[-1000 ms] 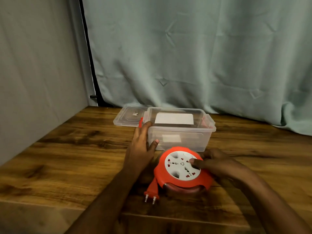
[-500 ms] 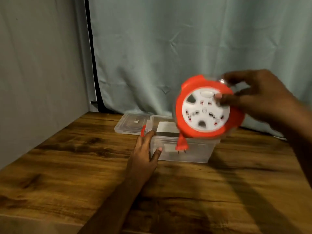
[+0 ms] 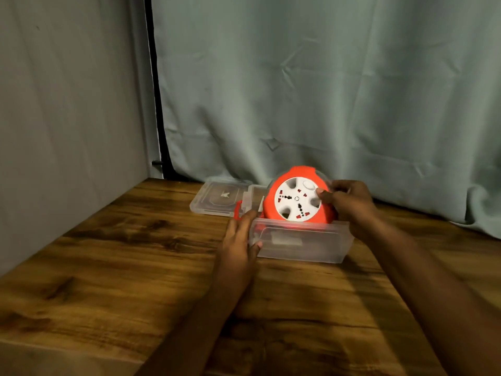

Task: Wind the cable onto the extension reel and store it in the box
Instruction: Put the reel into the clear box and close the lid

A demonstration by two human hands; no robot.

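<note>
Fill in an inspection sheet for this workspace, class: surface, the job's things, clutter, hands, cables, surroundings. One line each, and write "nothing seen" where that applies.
Surface: wooden table, dark grain, lit from above.
Job's things: orange extension reel with white socket face, tilted on edge, lower part inside the clear plastic box; clear lid lies flat behind the box to the left.
Clutter: nothing seen.
Hands: left hand holds the box's left end; right hand grips the reel's right rim.
Cables: no loose cable seen; an orange part shows at the box's left end, identity unclear.
Surroundings: grey-green curtain behind, plain wall on the left.
</note>
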